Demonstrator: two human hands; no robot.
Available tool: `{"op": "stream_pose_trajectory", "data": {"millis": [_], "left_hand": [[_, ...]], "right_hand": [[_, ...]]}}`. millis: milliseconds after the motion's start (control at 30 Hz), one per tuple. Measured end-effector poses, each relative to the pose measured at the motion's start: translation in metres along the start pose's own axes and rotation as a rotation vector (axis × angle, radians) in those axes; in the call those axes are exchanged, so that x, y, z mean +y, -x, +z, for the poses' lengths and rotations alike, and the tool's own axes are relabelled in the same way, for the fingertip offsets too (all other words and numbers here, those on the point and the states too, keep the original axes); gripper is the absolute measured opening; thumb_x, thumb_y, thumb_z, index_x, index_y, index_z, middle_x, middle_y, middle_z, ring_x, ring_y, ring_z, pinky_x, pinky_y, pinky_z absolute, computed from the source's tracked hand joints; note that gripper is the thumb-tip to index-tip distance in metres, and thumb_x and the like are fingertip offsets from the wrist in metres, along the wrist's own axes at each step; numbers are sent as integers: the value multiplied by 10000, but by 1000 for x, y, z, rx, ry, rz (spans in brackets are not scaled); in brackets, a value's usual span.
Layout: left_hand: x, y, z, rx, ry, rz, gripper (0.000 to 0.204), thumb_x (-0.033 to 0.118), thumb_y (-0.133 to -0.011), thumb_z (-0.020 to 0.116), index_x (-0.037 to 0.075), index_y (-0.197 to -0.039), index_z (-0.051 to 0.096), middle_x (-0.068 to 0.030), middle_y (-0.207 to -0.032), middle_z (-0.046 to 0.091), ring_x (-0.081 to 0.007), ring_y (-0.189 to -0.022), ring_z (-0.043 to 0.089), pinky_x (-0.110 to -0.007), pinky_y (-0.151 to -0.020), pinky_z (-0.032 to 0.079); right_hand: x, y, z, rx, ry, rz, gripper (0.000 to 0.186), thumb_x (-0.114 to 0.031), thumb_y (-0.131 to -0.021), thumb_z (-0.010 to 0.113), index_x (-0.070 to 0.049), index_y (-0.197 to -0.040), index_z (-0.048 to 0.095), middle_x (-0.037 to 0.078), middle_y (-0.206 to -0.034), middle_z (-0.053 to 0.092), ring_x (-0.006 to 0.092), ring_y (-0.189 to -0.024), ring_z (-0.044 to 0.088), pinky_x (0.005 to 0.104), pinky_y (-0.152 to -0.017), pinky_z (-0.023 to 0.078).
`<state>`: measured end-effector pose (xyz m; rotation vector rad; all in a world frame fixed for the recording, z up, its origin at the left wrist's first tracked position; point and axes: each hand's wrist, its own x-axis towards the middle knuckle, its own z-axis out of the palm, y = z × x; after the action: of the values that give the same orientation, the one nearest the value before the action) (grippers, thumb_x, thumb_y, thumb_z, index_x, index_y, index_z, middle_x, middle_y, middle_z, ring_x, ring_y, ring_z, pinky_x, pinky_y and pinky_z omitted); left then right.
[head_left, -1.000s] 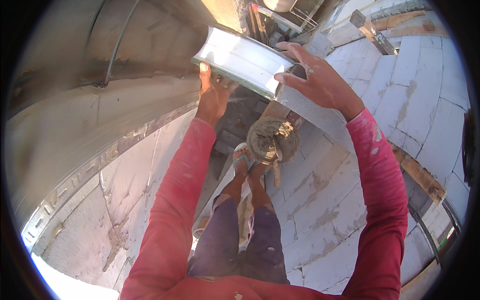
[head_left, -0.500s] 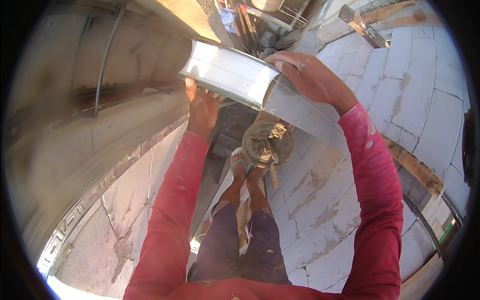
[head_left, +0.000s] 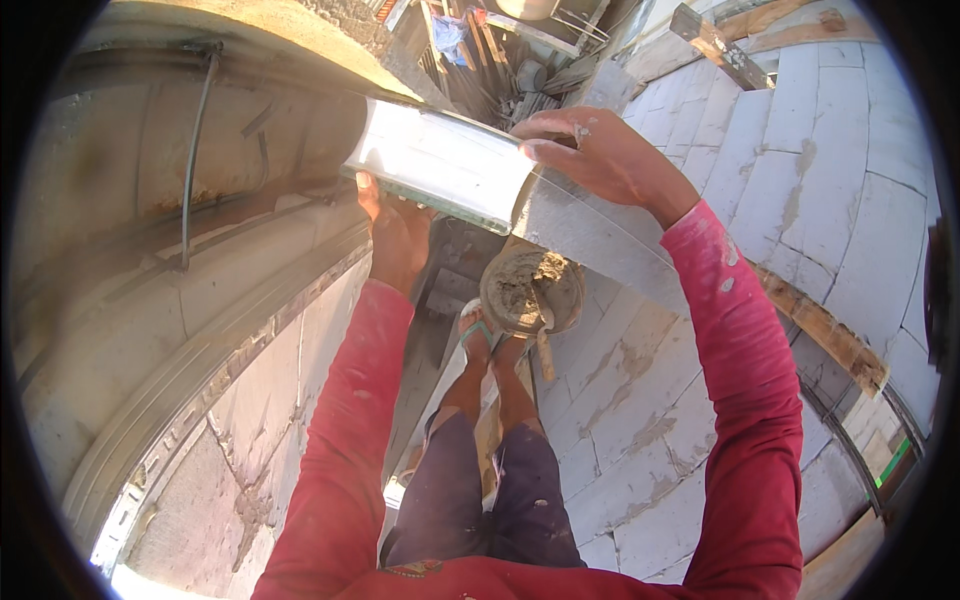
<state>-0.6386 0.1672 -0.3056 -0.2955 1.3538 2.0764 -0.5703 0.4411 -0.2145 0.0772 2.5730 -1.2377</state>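
A glass block (head_left: 440,160), with a bright white channelled edge facing up and greenish glass along its near side, lies at the left end of a pale grey wall block (head_left: 600,235). My left hand (head_left: 400,240) grips its near side, thumb up on the rim and fingers partly hidden beneath it. Over the right end curls my right hand (head_left: 612,160), its fingertips on the block's far right corner. Below, a round bucket (head_left: 572,312) holds wet grey mortar (head_left: 512,290), and a trowel (head_left: 546,345) leans in it, handle toward me.
A pale block wall (head_left: 650,390) rises on the right, with a timber plank (head_left: 825,330) across it. At left, a metal rod (head_left: 198,160) stands before a dusty panel (head_left: 110,220). My sandalled feet (head_left: 478,335) are on a narrow board. Scrap timber (head_left: 490,60) lies beyond.
The glass block has shifted slightly left and toward me, with both my hands moving along on it. The view has turned a little; the bucket and trowel stay put.
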Motion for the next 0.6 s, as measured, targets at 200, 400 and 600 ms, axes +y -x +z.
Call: {"op": "stream_pose_trajectory", "data": {"millis": [200,400,600], "left_hand": [[0,-2,0,-70,-41,-2,1087,882,-878,442,181,-1652,138,-107,-1677,219,-320,-1521,276,-580,-1175,294],[2,-2,2,57,-6,-39,1134,870,-872,467,191,-1660,16,-150,-1705,80,-407,-1562,159,-656,-1214,230],[5,2,2,68,-24,-18,1167,859,-868,489,169,-1655,-26,-179,-1698,54,-443,-1560,127,-701,-1187,273]], "right_hand": [[12,-1,8,64,33,-25,379,-343,-1020,562,-70,-1229,721,150,-1288,696,363,-1198,634,417,-1062,480],[7,1,10,78,54,-12,394,-334,-1017,554,-57,-1244,719,161,-1305,690,358,-1202,639,421,-1068,474],[2,2,17,157,59,-72,400,-322,-1024,536,-53,-1266,706,166,-1291,695,354,-1173,652,417,-1049,486]]}}
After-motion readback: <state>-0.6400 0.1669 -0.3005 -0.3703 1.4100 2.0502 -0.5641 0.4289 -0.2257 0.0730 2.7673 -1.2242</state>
